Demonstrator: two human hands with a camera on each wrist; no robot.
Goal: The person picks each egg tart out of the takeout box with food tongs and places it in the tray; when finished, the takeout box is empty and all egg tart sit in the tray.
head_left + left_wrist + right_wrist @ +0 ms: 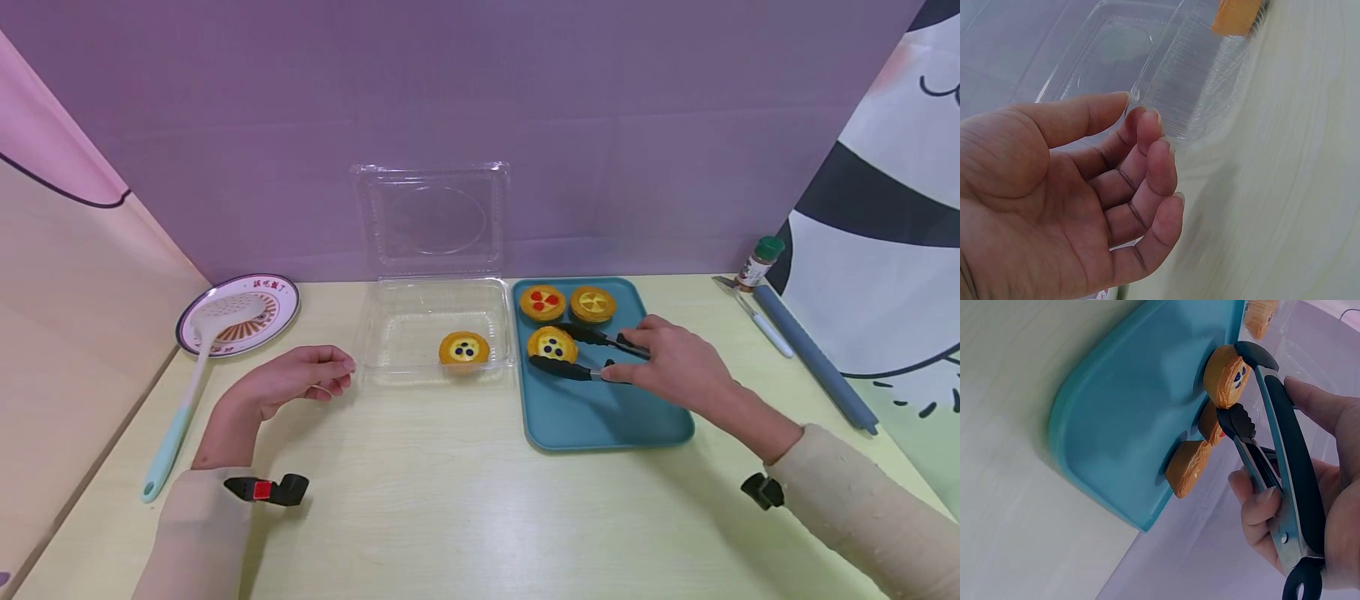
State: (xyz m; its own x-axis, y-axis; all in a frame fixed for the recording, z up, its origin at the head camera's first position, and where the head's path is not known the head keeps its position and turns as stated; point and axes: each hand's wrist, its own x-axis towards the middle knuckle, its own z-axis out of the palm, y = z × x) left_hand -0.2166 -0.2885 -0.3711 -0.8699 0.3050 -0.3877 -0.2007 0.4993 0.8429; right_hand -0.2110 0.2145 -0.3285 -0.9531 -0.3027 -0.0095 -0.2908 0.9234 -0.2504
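My right hand grips black-tipped metal tongs. Their two tips straddle an egg tart with dark blue dots on the blue tray. Behind it on the tray sit a tart with red pieces and a tart with yellow pieces. At the left, my left hand pinches the near-left rim of a clear plastic container between thumb and forefinger. The container's lid stands raised. Inside the container, near its front right, lies another blue-dotted tart.
A patterned plate at the back left carries a slotted turner with a mint handle. Along the right side lie a small knife-like tool, a seasoning bottle with a green cap, and a long grey-blue bar. A purple backdrop rises behind the table.
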